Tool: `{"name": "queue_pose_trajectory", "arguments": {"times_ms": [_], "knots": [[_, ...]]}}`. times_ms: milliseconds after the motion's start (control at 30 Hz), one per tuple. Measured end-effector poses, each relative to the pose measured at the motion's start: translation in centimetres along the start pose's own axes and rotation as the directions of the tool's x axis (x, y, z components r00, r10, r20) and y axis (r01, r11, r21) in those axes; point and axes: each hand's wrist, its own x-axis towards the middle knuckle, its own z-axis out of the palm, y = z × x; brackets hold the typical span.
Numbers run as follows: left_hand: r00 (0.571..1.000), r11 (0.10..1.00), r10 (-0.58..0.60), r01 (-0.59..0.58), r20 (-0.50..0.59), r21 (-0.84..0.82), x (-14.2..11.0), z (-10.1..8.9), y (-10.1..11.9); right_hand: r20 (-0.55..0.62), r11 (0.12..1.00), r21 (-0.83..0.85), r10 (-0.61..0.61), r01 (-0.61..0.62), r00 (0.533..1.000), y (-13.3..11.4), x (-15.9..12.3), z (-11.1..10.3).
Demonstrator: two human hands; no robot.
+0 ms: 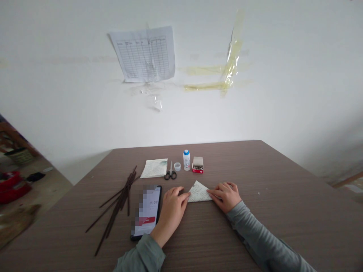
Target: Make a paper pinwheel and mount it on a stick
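Note:
A small sheet of printed paper folded into a triangle (199, 191) lies on the brown table (283, 211) in front of me. My left hand (171, 208) presses its left corner with fingertips together. My right hand (227, 194) lies on the right corner, fingers curled and pressing down. Both sleeves are grey-green.
A phone (147, 211) with a lit screen lies by my left wrist. A bundle of thin dark sticks (117, 204) lies further left. Behind the paper are a stack of paper sheets (154, 168), scissors (170, 172), a small cap (177, 166), a white bottle (186, 160) and a red box of pins (197, 165).

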Motion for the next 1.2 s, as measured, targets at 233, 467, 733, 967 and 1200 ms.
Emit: {"name": "queue_pose_trajectory", "arguments": {"times_ms": [233, 467, 733, 967, 1200], "knots": [[0.999, 0.999, 0.033, -0.033, -0.011, 0.029, -0.1, 0.2, -0.4, 0.006, 1.0, -0.024, 0.016, -0.015, 1.0, -0.1, -0.1, 0.2], [0.999, 1.0, 0.006, -0.007, -0.037, -0.014, -0.1, 0.2, -0.2, 0.012, 0.998, -0.034, 0.059, -0.059, 0.998, -0.2, -0.2, 1.1], [1.0, 1.0, -0.012, 0.012, -0.011, 0.008, -0.1, -0.5, 0.3, -0.007, 0.997, -0.05, 0.058, -0.059, 0.998, -0.5, -0.1, 1.1], [0.998, 0.999, -0.029, 0.027, 0.048, 0.033, 0.0, -1.4, 1.0, 0.004, 0.996, -0.07, 0.048, -0.048, 0.999, -1.0, 0.3, 0.1], [0.997, 0.996, -0.066, 0.063, 0.038, 0.065, 0.1, -1.6, 2.1, 0.007, 0.996, -0.079, 0.048, -0.048, 0.999, -1.3, 0.3, 0.1]]}}
